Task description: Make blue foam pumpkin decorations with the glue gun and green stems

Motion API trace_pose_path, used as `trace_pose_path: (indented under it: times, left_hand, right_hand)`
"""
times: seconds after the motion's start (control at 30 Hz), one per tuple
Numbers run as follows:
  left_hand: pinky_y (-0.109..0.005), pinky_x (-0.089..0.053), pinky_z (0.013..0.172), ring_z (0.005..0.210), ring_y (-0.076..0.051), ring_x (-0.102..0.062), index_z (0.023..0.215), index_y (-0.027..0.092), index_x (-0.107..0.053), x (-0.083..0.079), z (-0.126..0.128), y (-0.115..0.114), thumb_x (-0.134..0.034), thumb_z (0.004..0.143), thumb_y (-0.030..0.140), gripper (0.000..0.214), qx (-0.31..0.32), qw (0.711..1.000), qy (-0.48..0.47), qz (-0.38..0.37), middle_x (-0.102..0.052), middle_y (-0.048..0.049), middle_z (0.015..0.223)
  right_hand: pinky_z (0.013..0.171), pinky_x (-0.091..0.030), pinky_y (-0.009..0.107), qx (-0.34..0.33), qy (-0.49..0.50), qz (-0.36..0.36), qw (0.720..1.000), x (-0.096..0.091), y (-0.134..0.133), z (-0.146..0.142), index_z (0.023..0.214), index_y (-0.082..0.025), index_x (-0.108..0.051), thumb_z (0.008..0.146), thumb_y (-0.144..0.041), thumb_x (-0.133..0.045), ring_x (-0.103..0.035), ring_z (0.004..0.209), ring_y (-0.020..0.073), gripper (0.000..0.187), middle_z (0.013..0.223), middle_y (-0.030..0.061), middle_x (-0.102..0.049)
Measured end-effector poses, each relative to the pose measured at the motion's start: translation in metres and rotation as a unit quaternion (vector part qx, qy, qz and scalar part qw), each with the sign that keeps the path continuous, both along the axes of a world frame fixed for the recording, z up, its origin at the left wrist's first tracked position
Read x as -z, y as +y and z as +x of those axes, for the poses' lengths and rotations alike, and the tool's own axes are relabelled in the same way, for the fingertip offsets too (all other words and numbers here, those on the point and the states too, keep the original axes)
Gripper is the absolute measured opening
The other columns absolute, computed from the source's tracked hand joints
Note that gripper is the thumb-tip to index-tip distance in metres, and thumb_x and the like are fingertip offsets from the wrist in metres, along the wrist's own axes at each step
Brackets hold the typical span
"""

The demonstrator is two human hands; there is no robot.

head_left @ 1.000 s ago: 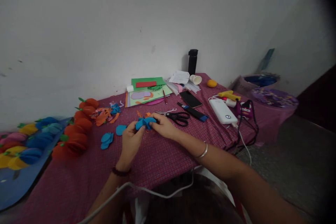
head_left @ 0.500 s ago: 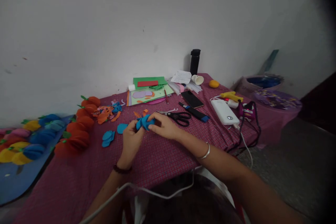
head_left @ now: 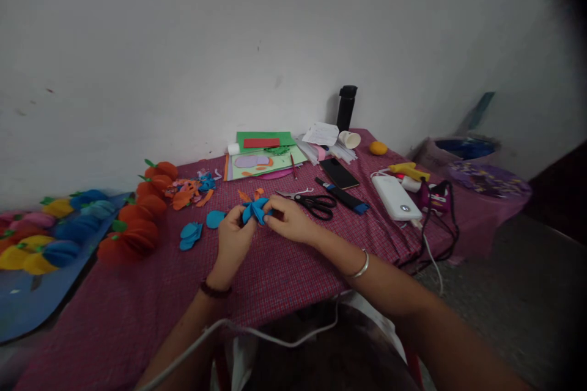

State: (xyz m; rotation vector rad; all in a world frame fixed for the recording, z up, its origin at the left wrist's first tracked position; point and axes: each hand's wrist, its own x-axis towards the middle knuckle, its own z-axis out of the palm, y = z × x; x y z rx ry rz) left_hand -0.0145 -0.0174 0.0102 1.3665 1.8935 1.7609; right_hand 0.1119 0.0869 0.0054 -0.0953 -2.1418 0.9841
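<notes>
Fingers (head_left: 235, 215) of the left hand (head_left: 232, 247) are drawn narrow in the head view, pinching 1 side of a folded blue piece (head_left: 254, 212). The right hand (head_left: 298, 225) has its fingers bent close around the other side, so the piece sits between the 2 hands, above the desk (head_left: 279, 278), its flaps fanned out. Orange pieces (head_left: 259, 192) show just beyond the fingers.

Just left of the left fingers lies 1 round blue piece (head_left: 215, 219); a little farther left is an overlapping pile of blue pieces (head_left: 190, 236). Coloured scraps (head_left: 188, 194) lie left of the fingers and beyond them, with a row of orange pumpkin shapes (head_left: 137, 236) well to the left. Past these, a blue board (head_left: 32, 302) carries more shapes in several colours.

Near the right fingers, on their right, lie black-handled scissors (head_left: 316, 203), then a dark blue-ended strip (head_left: 343, 197) and a phone (head_left: 339, 173). Well to the right are a white power bank (head_left: 394, 195) and a yellow tool (head_left: 409, 170). Straight beyond the fingers lie coloured sheets (head_left: 268, 165) and a pencil (head_left: 293, 166); beyond and to the right, a paper cup (head_left: 349, 139) lies tipped near an upright black bottle (head_left: 346, 110).
</notes>
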Motion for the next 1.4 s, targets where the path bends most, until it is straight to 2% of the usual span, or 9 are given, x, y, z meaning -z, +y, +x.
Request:
trace_pose_path:
  times: [0.23, 0.43, 0.57, 0.67, 0.8, 1.07, 1.23, 1.33, 1.4]
  left_hand:
    - [-0.022, -0.031, 0.053, 0.055, -0.010, -0.038, 0.060, 0.019, -0.050, 0.000, 0.003, 0.000, -0.057, 0.069, 0.019, 0.011, -0.031, 0.999, 0.040, -0.002, -0.043, 0.0063, 0.056]
    - [-0.023, -0.031, 0.054, 0.056, -0.010, -0.038, 0.064, 0.019, -0.050, 0.003, -0.001, -0.001, -0.056, 0.073, 0.020, 0.011, -0.046, 0.997, 0.061, -0.020, -0.041, 0.0067, 0.058]
    - [-0.023, -0.033, 0.056, 0.057, -0.011, -0.041, 0.065, 0.020, -0.051, 0.007, -0.002, 0.000, -0.057, 0.071, 0.020, 0.009, -0.038, 0.997, 0.067, -0.009, -0.045, 0.0061, 0.059]
    - [-0.023, -0.034, 0.057, 0.058, -0.012, -0.043, 0.067, 0.020, -0.053, 0.013, -0.004, 0.001, -0.058, 0.072, 0.021, 0.007, -0.032, 0.996, 0.087, -0.007, -0.048, 0.0054, 0.060]
    - [-0.024, -0.036, 0.059, 0.059, -0.012, -0.046, 0.069, 0.020, -0.055, 0.017, -0.004, 0.001, -0.059, 0.076, 0.023, 0.008, -0.040, 0.990, 0.137, -0.012, -0.052, 0.0040, 0.062]
    - [-0.025, -0.036, 0.059, 0.059, -0.014, -0.048, 0.078, 0.021, -0.059, 0.012, -0.001, -0.003, -0.054, 0.086, 0.028, 0.012, -0.017, 0.988, 0.156, -0.010, -0.055, 0.0027, 0.064]
    - [-0.025, -0.034, 0.055, 0.056, -0.014, -0.046, 0.073, 0.021, -0.059, 0.009, -0.001, -0.003, -0.051, 0.087, 0.027, 0.017, 0.000, 0.985, 0.172, 0.006, -0.052, 0.0032, 0.061]
    - [-0.025, -0.034, 0.056, 0.056, -0.014, -0.047, 0.073, 0.021, -0.059, 0.009, -0.002, -0.006, -0.050, 0.089, 0.025, 0.019, -0.003, 0.976, 0.218, 0.019, -0.052, 0.0024, 0.061]
    - [-0.026, -0.036, 0.059, 0.060, -0.015, -0.051, 0.075, 0.021, -0.060, 0.009, -0.004, -0.009, -0.049, 0.089, 0.023, 0.019, -0.006, 0.965, 0.262, 0.021, -0.056, 0.0004, 0.065]
  right_hand:
    - [0.072, -0.038, 0.025, 0.016, -0.017, 0.025, 0.999, 0.002, -0.002, -0.002, 0.075, -0.019, -0.053, 0.082, -0.016, -0.057, -0.049, 0.077, 0.0144, 0.008, 0.080, -0.0001, -0.050]
    - [0.062, -0.034, 0.024, 0.044, -0.037, -0.060, 0.997, 0.003, -0.001, -0.004, 0.076, -0.019, -0.049, 0.086, -0.016, -0.048, -0.045, 0.065, 0.0126, 0.011, 0.069, -0.0030, -0.048]
    - [0.071, -0.039, 0.026, 0.015, -0.049, -0.024, 0.998, 0.000, -0.002, 0.000, 0.086, -0.018, -0.055, 0.093, -0.029, -0.048, -0.052, 0.077, 0.0148, 0.016, 0.082, 0.0014, -0.057]
    - [0.073, -0.041, 0.027, 0.021, -0.049, 0.010, 0.999, 0.000, -0.002, 0.001, 0.093, -0.018, -0.058, 0.087, -0.036, -0.060, -0.052, 0.081, 0.0160, 0.019, 0.090, 0.0032, -0.057]
    - [0.074, -0.040, 0.026, 0.059, -0.015, 0.022, 0.998, 0.003, -0.001, -0.002, 0.081, -0.018, -0.057, 0.086, -0.025, -0.060, -0.052, 0.081, 0.0155, 0.010, 0.086, 0.0020, -0.055]
    - [0.072, -0.037, 0.027, 0.079, -0.024, 0.023, 0.996, 0.002, 0.004, -0.002, 0.069, -0.019, -0.056, 0.088, -0.019, -0.057, -0.052, 0.075, 0.0158, 0.019, 0.074, 0.0010, -0.056]
    - [0.067, -0.038, 0.025, 0.099, -0.020, -0.071, 0.992, 0.009, 0.004, -0.006, 0.081, -0.020, -0.055, 0.082, -0.020, -0.060, -0.050, 0.071, 0.0141, 0.005, 0.075, -0.0020, -0.055]
    - [0.066, -0.040, 0.024, 0.091, 0.020, -0.153, 0.984, 0.011, 0.003, -0.008, 0.098, -0.021, -0.051, 0.076, -0.019, -0.063, -0.051, 0.069, 0.0132, 0.024, 0.082, -0.0030, -0.056]
    - [0.067, -0.041, 0.024, 0.067, 0.030, -0.156, 0.985, 0.010, 0.003, -0.007, 0.099, -0.021, -0.051, 0.077, -0.020, -0.062, -0.053, 0.072, 0.0135, 0.025, 0.083, -0.0022, -0.057]
